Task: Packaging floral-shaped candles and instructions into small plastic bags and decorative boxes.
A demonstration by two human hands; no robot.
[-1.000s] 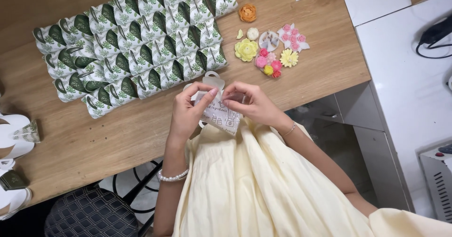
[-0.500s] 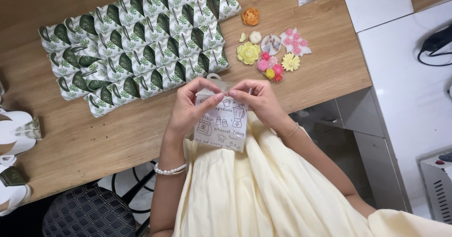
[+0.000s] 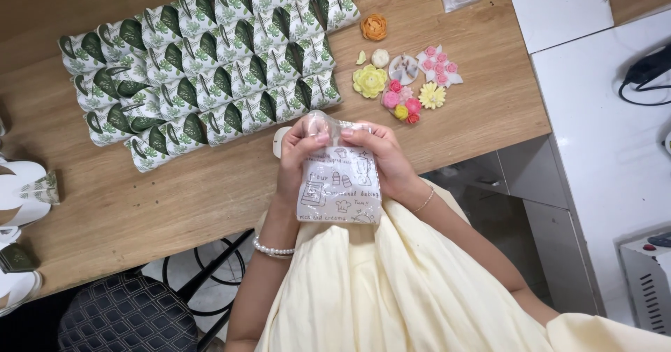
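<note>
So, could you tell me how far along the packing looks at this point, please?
Done: rows of folded leaf-print boxes fill the table's far side. In hand: the left hand and right hand hold a clear printed bag by its top edge, above the lap. Left: the small moulded flowers lie loose on the wooden table, unpacked. What the bag contains can't be made out.

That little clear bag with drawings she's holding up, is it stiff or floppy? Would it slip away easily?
Probably floppy: the clear bag hangs from both hands, left hand and right hand, pinching its top edge. Likely very light, since fingertips alone carry it. Its glossy film looks slippery, so a firm pinch seems wise.
</note>
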